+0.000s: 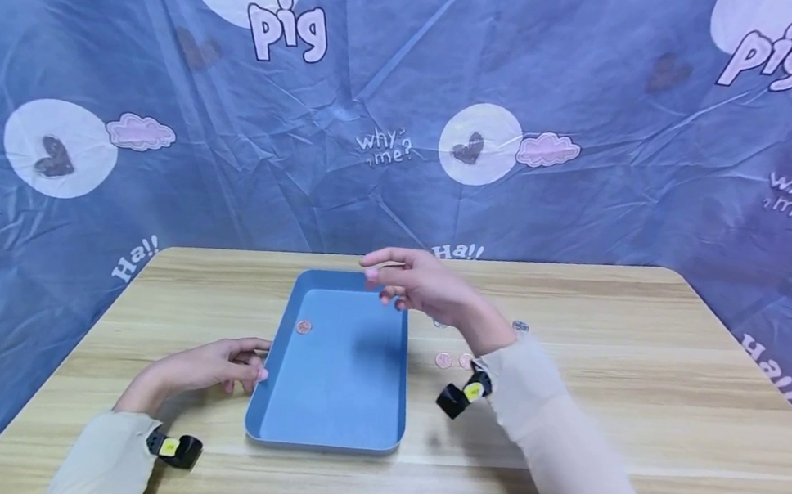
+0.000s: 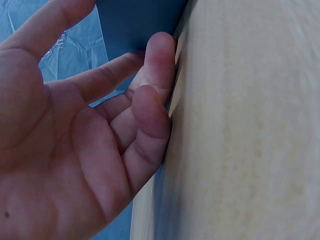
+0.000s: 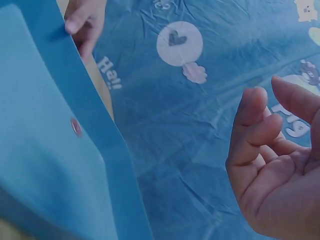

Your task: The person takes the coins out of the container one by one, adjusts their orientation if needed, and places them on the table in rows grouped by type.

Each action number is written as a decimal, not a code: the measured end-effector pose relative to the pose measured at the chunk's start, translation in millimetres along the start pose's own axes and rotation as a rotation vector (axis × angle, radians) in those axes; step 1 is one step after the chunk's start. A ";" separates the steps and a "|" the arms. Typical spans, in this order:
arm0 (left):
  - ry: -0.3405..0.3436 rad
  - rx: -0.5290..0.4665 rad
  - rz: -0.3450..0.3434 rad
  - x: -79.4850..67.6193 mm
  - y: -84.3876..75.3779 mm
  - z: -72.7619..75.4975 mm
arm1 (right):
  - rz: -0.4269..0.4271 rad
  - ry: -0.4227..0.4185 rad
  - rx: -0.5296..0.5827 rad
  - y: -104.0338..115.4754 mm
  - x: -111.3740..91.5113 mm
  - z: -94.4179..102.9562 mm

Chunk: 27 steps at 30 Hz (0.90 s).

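Observation:
A blue rectangular tray (image 1: 323,444) lies on the table, with one copper-coloured coin (image 1: 304,326) inside near its left wall. My left hand (image 1: 214,365) is at the tray's left side, holding the edge: the thumb tip overlaps the rim and the index finger touches the outer wall. In the left wrist view, the other fingers of the left hand (image 2: 100,135) curl loosely beside the tabletop. My right hand (image 1: 417,281) hovers over the tray's far right corner. Its fingers are loosely bent, and the right wrist view shows nothing between thumb and fingertips.
Two copper-coloured coins, the left one (image 1: 444,360) and the right one (image 1: 466,360), lie right of the tray. A silvery coin (image 1: 520,327) lies farther right; another (image 1: 439,324) is partly hidden by the right hand. A blue printed curtain (image 1: 402,198) hangs behind the wooden table (image 1: 647,377).

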<state>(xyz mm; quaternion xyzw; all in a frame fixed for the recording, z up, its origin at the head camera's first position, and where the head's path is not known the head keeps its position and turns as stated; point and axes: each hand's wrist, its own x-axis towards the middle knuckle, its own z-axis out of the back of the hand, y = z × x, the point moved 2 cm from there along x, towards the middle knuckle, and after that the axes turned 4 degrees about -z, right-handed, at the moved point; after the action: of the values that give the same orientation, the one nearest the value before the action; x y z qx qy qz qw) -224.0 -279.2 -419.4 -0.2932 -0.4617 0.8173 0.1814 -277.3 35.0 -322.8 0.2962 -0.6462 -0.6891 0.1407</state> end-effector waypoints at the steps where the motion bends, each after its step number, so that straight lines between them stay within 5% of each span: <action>1: 0.002 -0.001 -0.005 0.3 -0.1 -0.3 | -0.002 0.006 0.003 -0.7 4.6 -4.3; 11: 0.015 -0.042 -0.037 0.7 -1.1 -2.4 | -0.028 0.013 0.042 -4.9 41.0 -35.6; 27: 0.025 -0.036 -0.038 2.5 -0.6 -0.6 | -0.060 -0.008 0.075 -22.0 77.1 -57.2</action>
<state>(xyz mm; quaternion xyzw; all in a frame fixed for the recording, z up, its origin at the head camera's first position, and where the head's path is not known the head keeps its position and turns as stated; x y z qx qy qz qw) -225.4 -277.0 -419.9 -0.2976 -0.4797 0.8015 0.1972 -300.0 -52.9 -361.0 0.3179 -0.6631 -0.6694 0.1061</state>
